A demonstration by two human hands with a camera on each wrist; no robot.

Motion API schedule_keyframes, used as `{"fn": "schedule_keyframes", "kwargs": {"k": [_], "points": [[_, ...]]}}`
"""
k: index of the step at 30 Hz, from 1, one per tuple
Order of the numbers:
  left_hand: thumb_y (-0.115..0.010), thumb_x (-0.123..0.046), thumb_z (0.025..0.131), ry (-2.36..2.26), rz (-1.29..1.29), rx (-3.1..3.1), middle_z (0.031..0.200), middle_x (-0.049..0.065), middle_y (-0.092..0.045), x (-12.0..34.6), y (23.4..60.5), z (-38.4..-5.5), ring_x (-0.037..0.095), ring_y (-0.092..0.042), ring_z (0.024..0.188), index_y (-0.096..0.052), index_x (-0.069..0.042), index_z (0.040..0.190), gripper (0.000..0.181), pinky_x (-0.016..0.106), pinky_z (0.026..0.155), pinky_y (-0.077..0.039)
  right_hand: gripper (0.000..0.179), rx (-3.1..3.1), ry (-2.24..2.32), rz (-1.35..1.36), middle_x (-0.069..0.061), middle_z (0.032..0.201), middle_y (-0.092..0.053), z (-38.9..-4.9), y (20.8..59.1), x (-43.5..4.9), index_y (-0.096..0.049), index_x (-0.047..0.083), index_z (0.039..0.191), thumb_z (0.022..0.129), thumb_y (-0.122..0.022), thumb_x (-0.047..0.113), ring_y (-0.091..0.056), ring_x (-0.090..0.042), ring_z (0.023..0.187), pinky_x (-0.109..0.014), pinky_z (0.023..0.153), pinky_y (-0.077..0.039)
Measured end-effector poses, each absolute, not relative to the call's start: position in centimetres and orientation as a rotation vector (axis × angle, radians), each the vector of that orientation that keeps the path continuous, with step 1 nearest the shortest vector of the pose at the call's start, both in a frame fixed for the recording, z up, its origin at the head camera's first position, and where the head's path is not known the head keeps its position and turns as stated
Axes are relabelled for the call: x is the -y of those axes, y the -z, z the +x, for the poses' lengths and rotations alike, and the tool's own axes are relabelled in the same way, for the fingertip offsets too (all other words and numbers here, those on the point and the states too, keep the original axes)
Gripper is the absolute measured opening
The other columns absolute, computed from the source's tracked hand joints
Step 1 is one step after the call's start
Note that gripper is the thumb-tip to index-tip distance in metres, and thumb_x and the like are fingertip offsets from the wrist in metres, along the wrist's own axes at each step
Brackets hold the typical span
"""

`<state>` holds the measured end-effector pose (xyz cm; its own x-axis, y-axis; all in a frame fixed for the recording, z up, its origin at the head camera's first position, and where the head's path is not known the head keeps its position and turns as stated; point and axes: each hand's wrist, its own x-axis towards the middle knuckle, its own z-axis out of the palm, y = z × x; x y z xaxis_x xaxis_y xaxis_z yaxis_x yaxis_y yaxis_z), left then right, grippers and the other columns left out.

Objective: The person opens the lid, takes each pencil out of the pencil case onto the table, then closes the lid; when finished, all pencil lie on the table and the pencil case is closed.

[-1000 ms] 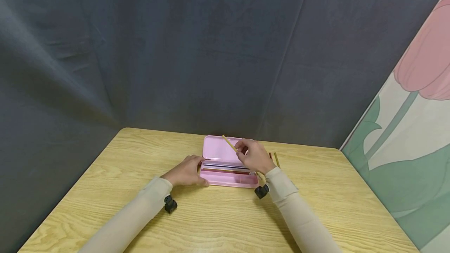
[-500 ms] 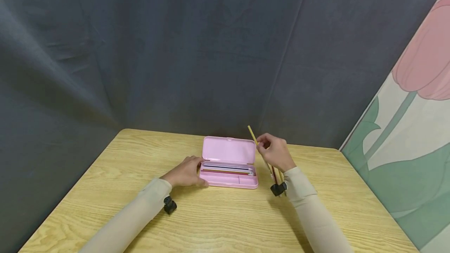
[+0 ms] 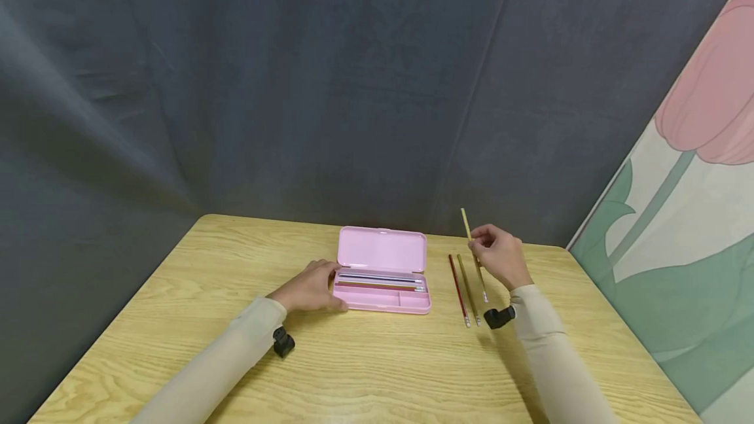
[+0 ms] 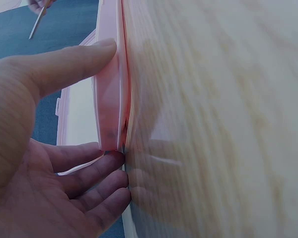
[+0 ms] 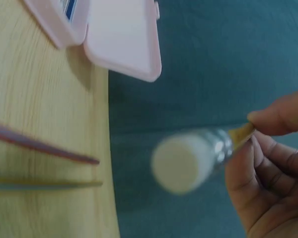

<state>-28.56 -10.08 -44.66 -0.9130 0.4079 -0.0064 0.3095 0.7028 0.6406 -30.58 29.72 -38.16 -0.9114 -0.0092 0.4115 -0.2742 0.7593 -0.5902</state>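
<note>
A pink pencil case [image 3: 383, 308] lies with its lid raised at the back of the table. My left hand [image 3: 312, 288] holds its left end, the thumb [image 4: 102, 52] along the front wall and the fingers against the end. Several pencils [image 3: 377, 285] lie in the long compartment. My right hand [image 3: 501, 256] pinches a yellow pencil [image 3: 466, 222] between thumb and fingers, right of the case. The pencil is tilted, and its white eraser [image 5: 176, 163] points down, nearest the right wrist camera. Beside it a red pencil [image 3: 457, 286] and a gold pencil [image 3: 468, 286] lie on the table.
The wooden table [image 3: 353, 371] ends at a dark curtain [image 3: 330, 97] behind the case. A flowered panel [image 3: 677, 228] stands along the right side. The case's front compartments [image 3: 368, 298] show bare pink bottoms.
My right hand has carried the yellow pencil rightward from over the case, past the two pencils on the table. The left hand has stayed on the case.
</note>
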Motion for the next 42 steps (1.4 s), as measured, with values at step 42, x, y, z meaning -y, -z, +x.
{"fn": "schedule_keyframes", "kwargs": {"k": [42], "points": [[-0.089, -0.04, 0.074, -1.005, 0.56, -2.764, 0.146, 0.011, -0.053, 10.1, 44.5, -28.7, 0.029, -0.045, 0.138, -0.049, -0.006, 0.147, 0.091, 0.05, 0.115, -0.041, 0.012, 3.058, -0.706, -0.017, -0.008, 0.075, -0.07, -32.3, 44.1, -32.6, -0.068, 0.004, 0.09, 0.089, -0.069, 0.015, -0.063, -0.013, 0.054, -0.032, 0.059, -0.052]]}}
